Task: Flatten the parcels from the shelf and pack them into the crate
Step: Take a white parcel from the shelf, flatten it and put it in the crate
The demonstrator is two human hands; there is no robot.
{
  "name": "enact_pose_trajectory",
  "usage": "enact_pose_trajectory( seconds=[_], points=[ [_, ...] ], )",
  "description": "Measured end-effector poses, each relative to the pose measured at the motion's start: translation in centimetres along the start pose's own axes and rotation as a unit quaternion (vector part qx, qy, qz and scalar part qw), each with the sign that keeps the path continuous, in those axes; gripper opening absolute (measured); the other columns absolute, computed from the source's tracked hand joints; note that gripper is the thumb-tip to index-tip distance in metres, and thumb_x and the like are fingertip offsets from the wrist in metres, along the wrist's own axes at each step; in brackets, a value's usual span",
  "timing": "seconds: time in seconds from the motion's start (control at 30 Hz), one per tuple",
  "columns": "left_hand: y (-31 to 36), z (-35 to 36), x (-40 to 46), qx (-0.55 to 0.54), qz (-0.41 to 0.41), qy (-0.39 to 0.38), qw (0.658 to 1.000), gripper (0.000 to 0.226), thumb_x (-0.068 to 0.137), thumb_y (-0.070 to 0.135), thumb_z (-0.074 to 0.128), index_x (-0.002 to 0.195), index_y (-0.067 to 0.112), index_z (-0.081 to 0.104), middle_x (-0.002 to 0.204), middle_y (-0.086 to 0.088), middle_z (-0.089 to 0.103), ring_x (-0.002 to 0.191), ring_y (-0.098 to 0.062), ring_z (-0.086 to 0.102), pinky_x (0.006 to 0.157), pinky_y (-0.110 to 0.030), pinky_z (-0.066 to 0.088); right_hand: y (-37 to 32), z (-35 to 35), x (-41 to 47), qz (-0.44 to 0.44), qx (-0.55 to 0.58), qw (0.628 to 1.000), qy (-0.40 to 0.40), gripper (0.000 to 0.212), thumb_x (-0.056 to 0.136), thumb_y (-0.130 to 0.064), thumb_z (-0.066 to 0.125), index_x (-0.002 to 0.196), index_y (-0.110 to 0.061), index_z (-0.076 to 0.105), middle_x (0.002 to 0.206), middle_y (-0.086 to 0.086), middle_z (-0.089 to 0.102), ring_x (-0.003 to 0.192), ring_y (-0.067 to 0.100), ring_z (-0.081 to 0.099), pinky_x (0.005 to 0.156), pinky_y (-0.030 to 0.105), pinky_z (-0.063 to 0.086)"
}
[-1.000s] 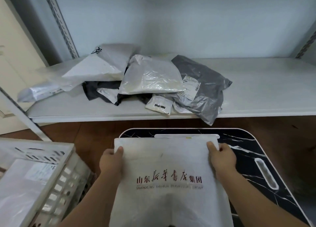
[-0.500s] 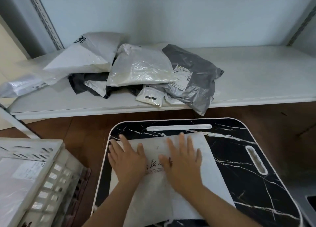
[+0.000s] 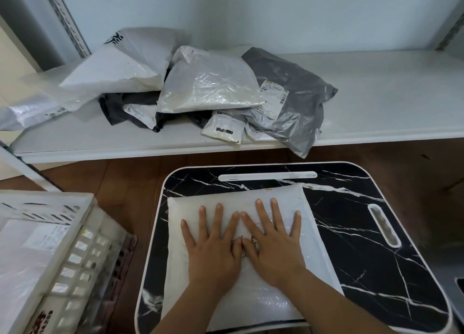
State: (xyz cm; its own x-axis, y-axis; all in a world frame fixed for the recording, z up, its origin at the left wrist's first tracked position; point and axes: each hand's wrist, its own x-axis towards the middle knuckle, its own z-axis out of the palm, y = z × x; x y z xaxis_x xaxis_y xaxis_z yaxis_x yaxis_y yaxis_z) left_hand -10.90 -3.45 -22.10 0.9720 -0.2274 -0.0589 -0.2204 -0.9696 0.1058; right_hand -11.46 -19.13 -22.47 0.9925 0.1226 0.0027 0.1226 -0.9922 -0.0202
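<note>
Two bare hands press flat on a white parcel [image 3: 251, 278] lying on a black marble-patterned tray table [image 3: 364, 233]. The left hand [image 3: 213, 248] and the right hand [image 3: 272, 243] lie side by side, palms down, their thumbs touching over red print on the wrapper that the hands mostly hide. The fingers of both hands are straight and spread apart, pointing away from the person, none of them curled round anything. The parcel covers the left and middle part of the table, its near edge reaching the table's near rim.

To the left, just beside the table, stands a white slatted crate [image 3: 75, 245] on the brown wooden floor [image 3: 130, 178]; a flat white packet with a paper label [image 3: 27, 253] lies inside it.

Beyond the table runs a white shelf [image 3: 389, 102]. On its left half sits a loose heap of parcels: a large white bag with black lettering [image 3: 120, 69] at the back left, a shiny pale bag [image 3: 208, 87] leaning on the middle of the heap, a grey bag with a shipping label [image 3: 296, 97] to the right, its corner hanging over the shelf's front edge, and a small clear packet [image 3: 223, 130] at the front. A pale blue wall [image 3: 251, 12] rises behind.
</note>
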Motion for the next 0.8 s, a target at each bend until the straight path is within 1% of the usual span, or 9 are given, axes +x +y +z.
enact_pose_trajectory(
  seconds=[0.07, 0.13, 0.3, 0.43, 0.5, 0.57, 0.67, 0.8],
  points=[
    [-0.1, 0.4, 0.1, 0.002, 0.003, 0.016, 1.0, 0.056, 0.091, 0.049, 0.032, 0.145, 0.033, 0.034, 0.155, -0.006, 0.031, 0.143, -0.039, 0.022, 0.105, -0.069, 0.016, 0.0, 0.4, 0.1, -0.001, -0.003, 1.0, -0.009, 0.056, 0.099, -0.057, 0.014, 0.146, -0.036, 0.035, 0.158, 0.005, 0.028, 0.146, 0.035, 0.019, 0.103, 0.071, 0.015],
    [-0.1, 1.0, 0.1, 0.003, 0.002, 0.023, 1.0, 0.057, 0.091, 0.048, 0.033, 0.146, 0.033, 0.031, 0.156, -0.006, 0.029, 0.143, -0.039, 0.021, 0.105, -0.07, 0.016, 0.1, 1.0, 0.1, -0.001, -0.004, 1.0, -0.015, 0.057, 0.099, -0.057, 0.014, 0.147, -0.036, 0.035, 0.159, 0.006, 0.025, 0.147, 0.035, 0.016, 0.103, 0.073, 0.017],
    [-0.1, 2.2, 0.4, -0.005, 0.002, 0.019, 1.0, 0.058, 0.091, 0.048, 0.033, 0.147, 0.033, 0.027, 0.157, -0.005, 0.026, 0.144, -0.04, 0.018, 0.106, -0.071, 0.016, 0.1, 1.9, 0.1, -0.001, -0.002, 1.0, -0.022, 0.057, 0.096, -0.057, 0.026, 0.147, -0.034, 0.036, 0.159, 0.006, 0.022, 0.147, 0.037, 0.014, 0.101, 0.076, 0.018],
    [-0.2, 2.8, 0.5, -0.009, 0.0, 0.007, 1.0, 0.058, 0.093, 0.049, 0.03, 0.149, 0.034, 0.024, 0.159, -0.004, 0.02, 0.145, -0.039, 0.013, 0.106, -0.071, 0.017, 0.3, 2.5, 0.1, 0.0, 0.002, 1.0, -0.024, 0.056, 0.099, -0.057, 0.019, 0.149, -0.035, 0.031, 0.161, 0.006, 0.018, 0.147, 0.036, 0.011, 0.102, 0.075, 0.016],
    [-0.2, 3.0, 0.5, -0.012, -0.002, 0.004, 1.0, 0.058, 0.093, 0.049, 0.028, 0.149, 0.035, 0.023, 0.16, -0.004, 0.018, 0.146, -0.038, 0.011, 0.107, -0.07, 0.015, 0.3, 2.8, 0.0, -0.001, 0.004, 1.0, -0.025, 0.056, 0.099, -0.057, 0.019, 0.15, -0.036, 0.028, 0.161, 0.005, 0.016, 0.148, 0.036, 0.01, 0.103, 0.075, 0.016],
    [-0.2, 3.1, 0.5, -0.015, -0.004, 0.001, 1.0, 0.058, 0.093, 0.049, 0.028, 0.15, 0.035, 0.024, 0.16, -0.003, 0.016, 0.147, -0.037, 0.008, 0.108, -0.07, 0.013, 0.2, 3.1, 0.1, 0.001, 0.01, 1.0, -0.026, 0.056, 0.099, -0.057, 0.02, 0.151, -0.037, 0.024, 0.162, 0.004, 0.014, 0.148, 0.035, 0.008, 0.103, 0.074, 0.015],
    [-0.2, 3.3, 0.7, -0.018, -0.003, -0.002, 1.0, 0.058, 0.092, 0.048, 0.03, 0.149, 0.034, 0.028, 0.159, -0.003, 0.019, 0.146, -0.038, 0.011, 0.108, -0.07, 0.014, 0.2, 3.4, 0.2, 0.004, 0.022, 0.999, -0.029, 0.055, 0.099, -0.057, 0.022, 0.151, -0.039, 0.021, 0.162, 0.003, 0.012, 0.149, 0.034, 0.005, 0.103, 0.074, 0.013],
    [-0.2, 3.4, 0.8, -0.012, 0.0, 0.001, 1.0, 0.058, 0.091, 0.047, 0.033, 0.148, 0.034, 0.031, 0.159, -0.004, 0.021, 0.146, -0.038, 0.013, 0.108, -0.07, 0.013, 0.3, 3.5, 0.3, 0.005, 0.029, 0.999, -0.029, 0.056, 0.098, -0.057, 0.023, 0.151, -0.04, 0.021, 0.162, 0.001, 0.011, 0.149, 0.033, 0.004, 0.104, 0.073, 0.01]
  ],
)
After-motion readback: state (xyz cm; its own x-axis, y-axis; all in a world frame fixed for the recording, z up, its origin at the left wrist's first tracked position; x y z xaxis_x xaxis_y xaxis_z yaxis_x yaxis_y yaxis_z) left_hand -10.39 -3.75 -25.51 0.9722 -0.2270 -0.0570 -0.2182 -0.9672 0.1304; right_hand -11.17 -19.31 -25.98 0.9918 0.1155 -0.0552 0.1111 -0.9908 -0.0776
